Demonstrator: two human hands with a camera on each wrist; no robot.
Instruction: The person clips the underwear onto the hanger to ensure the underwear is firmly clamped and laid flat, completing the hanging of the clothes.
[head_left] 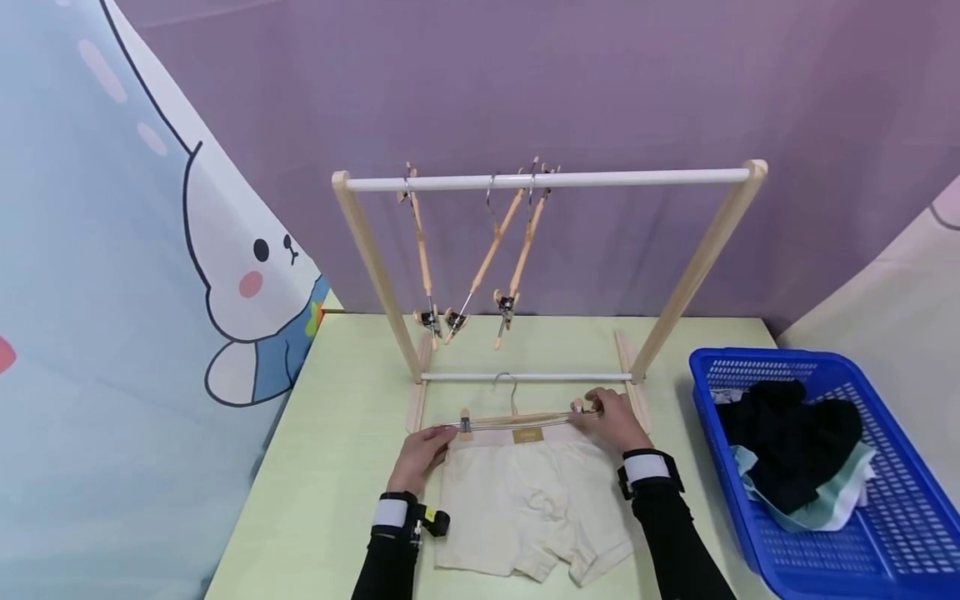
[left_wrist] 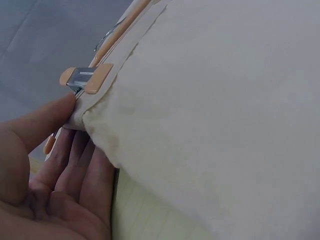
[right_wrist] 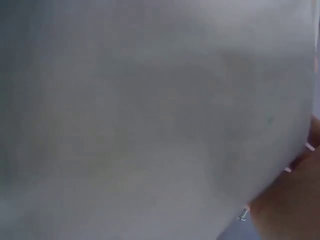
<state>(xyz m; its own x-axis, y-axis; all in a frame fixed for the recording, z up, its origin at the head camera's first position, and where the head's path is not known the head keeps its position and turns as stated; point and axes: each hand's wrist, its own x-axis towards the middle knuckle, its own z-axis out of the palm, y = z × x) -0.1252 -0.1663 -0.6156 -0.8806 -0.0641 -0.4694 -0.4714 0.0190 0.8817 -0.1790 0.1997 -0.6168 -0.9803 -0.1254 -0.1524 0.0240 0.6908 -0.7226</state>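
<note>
White shorts (head_left: 525, 508) lie on the table, their waistband along a wooden clip hanger (head_left: 491, 422) with a metal hook. The left clip (left_wrist: 87, 78) sits on the waistband. My left hand (head_left: 420, 457) pinches the waistband's left corner beside that clip, thumb on one side and fingers on the other in the left wrist view. At the hanger's right end, my right hand (head_left: 617, 422) grips around the right clip (head_left: 577, 407), which it partly covers. In the right wrist view, pale cloth (right_wrist: 150, 120) hides most of the right hand (right_wrist: 292, 195).
Behind the shorts stands a wooden rack with a white top rail (head_left: 637, 178). Several similar clip hangers (head_left: 483, 258) hang from its left half. A blue basket (head_left: 768, 546) with black and pale green clothes (head_left: 806, 442) is at the right.
</note>
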